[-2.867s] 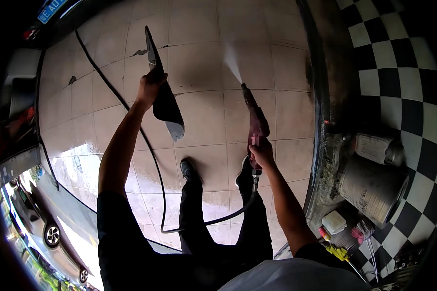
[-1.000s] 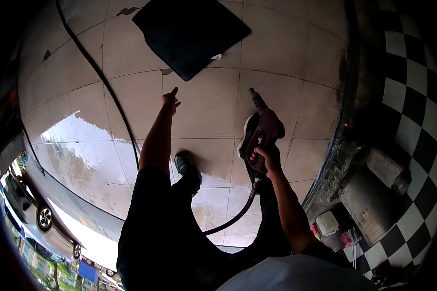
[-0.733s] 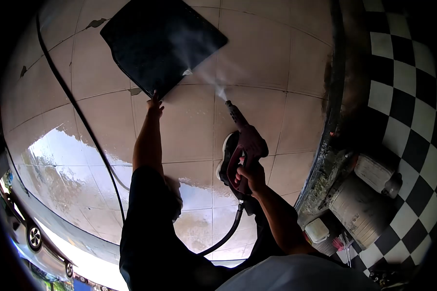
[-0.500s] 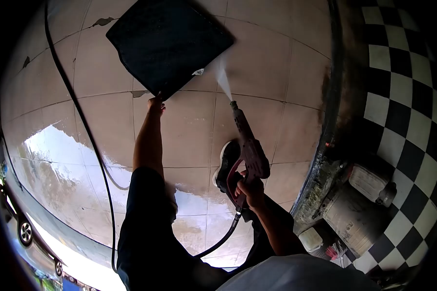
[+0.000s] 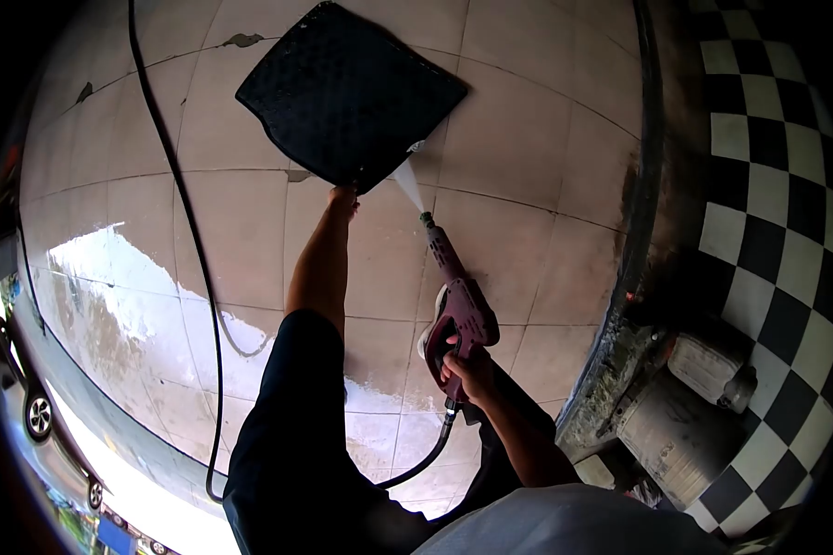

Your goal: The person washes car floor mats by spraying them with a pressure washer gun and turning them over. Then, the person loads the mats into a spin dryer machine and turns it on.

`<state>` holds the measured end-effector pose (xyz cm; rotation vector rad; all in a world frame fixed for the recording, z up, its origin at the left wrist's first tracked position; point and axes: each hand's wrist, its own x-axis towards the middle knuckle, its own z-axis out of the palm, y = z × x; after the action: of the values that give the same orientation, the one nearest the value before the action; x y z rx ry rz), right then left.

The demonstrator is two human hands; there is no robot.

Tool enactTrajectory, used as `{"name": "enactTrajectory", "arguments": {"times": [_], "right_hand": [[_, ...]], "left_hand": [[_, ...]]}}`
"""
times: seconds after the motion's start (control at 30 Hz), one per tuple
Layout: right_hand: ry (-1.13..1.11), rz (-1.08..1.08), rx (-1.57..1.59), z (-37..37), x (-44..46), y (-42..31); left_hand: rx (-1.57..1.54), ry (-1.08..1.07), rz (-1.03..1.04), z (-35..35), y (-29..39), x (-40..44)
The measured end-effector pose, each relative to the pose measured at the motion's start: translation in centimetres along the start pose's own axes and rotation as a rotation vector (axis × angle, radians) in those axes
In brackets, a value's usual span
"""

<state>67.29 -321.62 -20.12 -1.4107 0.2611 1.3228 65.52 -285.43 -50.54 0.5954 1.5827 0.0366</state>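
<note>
A dark, textured floor mat (image 5: 352, 97) is held up at its near corner above the tiles. My left hand (image 5: 344, 199) is closed on that corner, with the arm stretched forward. My right hand (image 5: 470, 372) grips the handle of a maroon pressure washer gun (image 5: 465, 313), its fingers wrapped round the grip. From the nozzle a white fan of water (image 5: 406, 183) sprays up against the mat's near right edge, close to a small pale tag (image 5: 416, 146). A dark hose (image 5: 423, 465) runs from the base of the gun's grip.
A long black hose (image 5: 180, 180) lies across the tiled floor (image 5: 227, 240) on the left. Wet, shiny floor (image 5: 125, 268) spreads at lower left. To the right are a dark gutter edge (image 5: 640, 222), a checkered surface (image 5: 759, 199) and a grimy container (image 5: 680, 425). A car (image 5: 37, 407) stands far left.
The mat has shifted right and nearer in view, so its far corner now shows. The gun's nozzle has swung left, and the spray now meets the mat's edge. The camera view has shifted slightly.
</note>
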Motion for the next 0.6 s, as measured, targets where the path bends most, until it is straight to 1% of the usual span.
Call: {"name": "enactTrajectory", "arguments": {"times": [0.1,0.23,0.33,0.4,0.5,0.6], "right_hand": [[0.009,-0.029,-0.01,0.2,-0.2,0.1],[0.037,-0.057,0.019,0.0,-0.4,0.1],[0.036,-0.056,-0.001,0.1,-1.1,-0.2],[0.04,-0.056,-0.031,0.6,-1.8,-0.4],[0.009,-0.04,-0.025,0.1,-3.3,-0.6],[0.049,-0.149,-0.106,0.8,-5.2,-1.5]], "left_hand": [[0.055,0.035,-0.045,-0.2,-0.9,-0.6],[0.012,-0.064,-0.026,-0.8,-0.8,-2.1],[-0.024,-0.078,-0.031,-1.0,0.3,-4.1],[-0.026,-0.097,0.01,-1.7,1.5,-6.0],[-0.017,-0.057,0.007,-4.1,3.9,-9.0],[-0.089,-0.019,-0.028,-8.1,6.6,-12.1]]}}
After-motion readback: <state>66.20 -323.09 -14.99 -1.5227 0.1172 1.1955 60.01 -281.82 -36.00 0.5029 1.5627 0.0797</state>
